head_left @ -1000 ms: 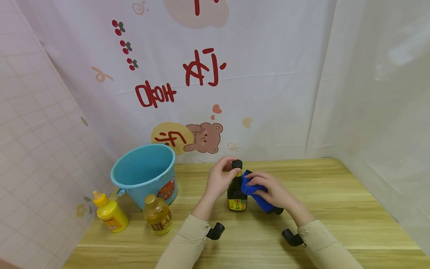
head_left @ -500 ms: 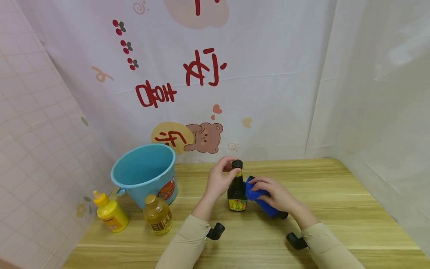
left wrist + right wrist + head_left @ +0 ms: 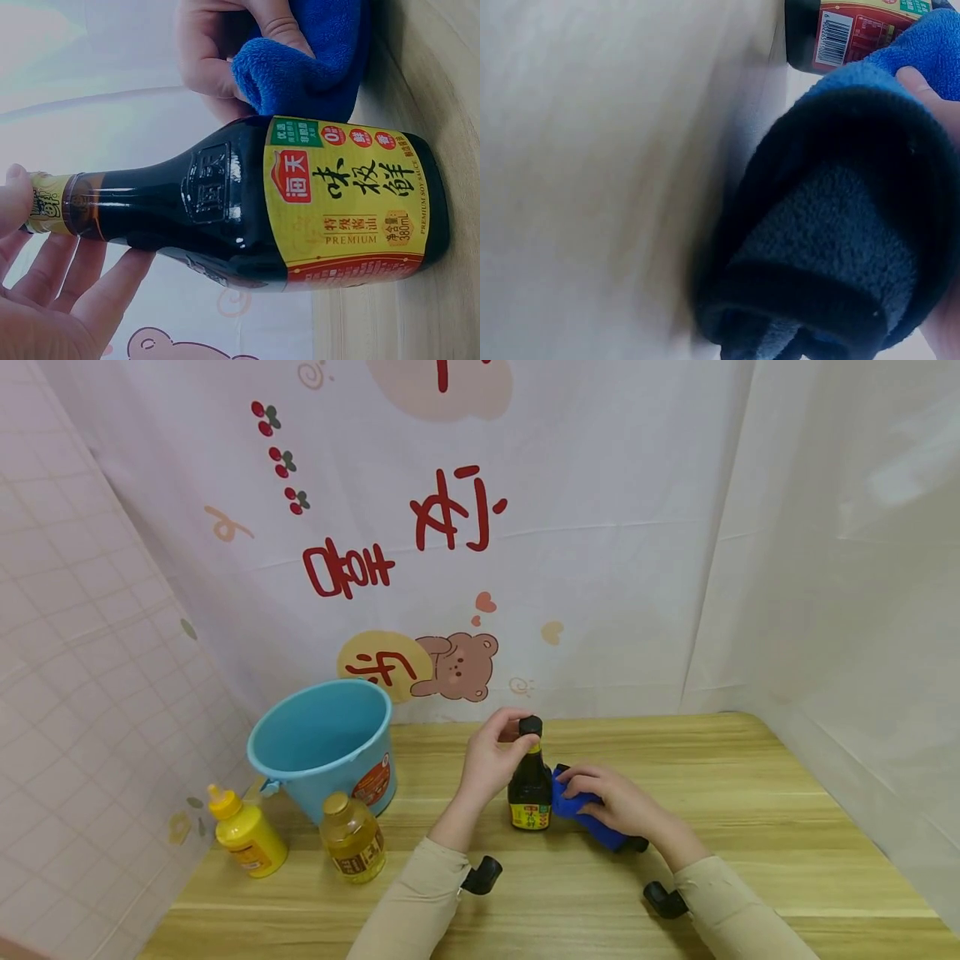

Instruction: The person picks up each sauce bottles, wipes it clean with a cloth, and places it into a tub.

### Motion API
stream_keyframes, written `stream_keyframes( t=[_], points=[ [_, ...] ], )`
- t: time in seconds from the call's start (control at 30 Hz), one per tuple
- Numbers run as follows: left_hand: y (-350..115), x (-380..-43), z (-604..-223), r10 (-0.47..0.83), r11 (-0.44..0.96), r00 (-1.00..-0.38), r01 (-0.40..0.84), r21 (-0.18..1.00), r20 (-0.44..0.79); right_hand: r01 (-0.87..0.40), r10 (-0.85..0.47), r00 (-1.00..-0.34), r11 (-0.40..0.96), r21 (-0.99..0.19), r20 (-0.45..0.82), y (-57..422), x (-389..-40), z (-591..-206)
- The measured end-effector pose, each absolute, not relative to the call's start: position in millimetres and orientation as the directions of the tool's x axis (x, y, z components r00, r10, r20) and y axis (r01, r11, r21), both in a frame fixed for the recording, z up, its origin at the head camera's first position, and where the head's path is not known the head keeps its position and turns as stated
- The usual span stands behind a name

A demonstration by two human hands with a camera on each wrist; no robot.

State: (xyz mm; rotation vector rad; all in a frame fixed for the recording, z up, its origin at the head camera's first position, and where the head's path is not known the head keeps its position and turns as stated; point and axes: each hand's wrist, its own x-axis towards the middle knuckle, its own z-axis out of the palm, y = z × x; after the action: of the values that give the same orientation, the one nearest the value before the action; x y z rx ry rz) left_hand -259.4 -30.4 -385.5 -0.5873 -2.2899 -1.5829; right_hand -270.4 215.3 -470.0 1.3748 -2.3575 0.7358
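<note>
A dark soy sauce bottle (image 3: 529, 785) with a black cap and a yellow label stands upright on the table. My left hand (image 3: 491, 758) grips its neck just under the cap; in the left wrist view the thumb and fingers lie around the yellow neck band. A blue towel (image 3: 592, 822) with black edging is bunched in my right hand (image 3: 618, 802), pinched between thumb and fingers. The towel (image 3: 300, 75) touches the bottle's right side, low near the label. In the right wrist view its folded end hides much of the right hand.
To the left stand a light blue bucket (image 3: 318, 777), a jar of golden liquid (image 3: 352, 843) with a gold lid, and a yellow squeeze bottle (image 3: 251, 839). A printed white curtain (image 3: 600, 568) hangs behind the wooden table (image 3: 750, 827).
My right hand has moved the towel down the bottle's side and slightly to the right, from near the neck to the lower body. The left hand and the bottle have stayed put.
</note>
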Motion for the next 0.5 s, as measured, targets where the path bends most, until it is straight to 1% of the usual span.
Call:
stream_keyframes(
  t=[0.2, 0.5],
  points=[
    [-29.9, -259.5, -385.3, 0.160, 0.309, -0.875, 0.483, 0.819, 0.456, -0.885, -0.783, -0.464, 0.420, -0.198, 0.414, 212.8, -268.8, -473.0],
    [-29.8, -259.1, -384.6, 0.159, 0.314, -0.883, 0.470, 0.825, 0.442, -0.863, -0.816, -0.502, 0.492, -0.112, 0.286, 203.0, -264.8, -469.0]
  ],
)
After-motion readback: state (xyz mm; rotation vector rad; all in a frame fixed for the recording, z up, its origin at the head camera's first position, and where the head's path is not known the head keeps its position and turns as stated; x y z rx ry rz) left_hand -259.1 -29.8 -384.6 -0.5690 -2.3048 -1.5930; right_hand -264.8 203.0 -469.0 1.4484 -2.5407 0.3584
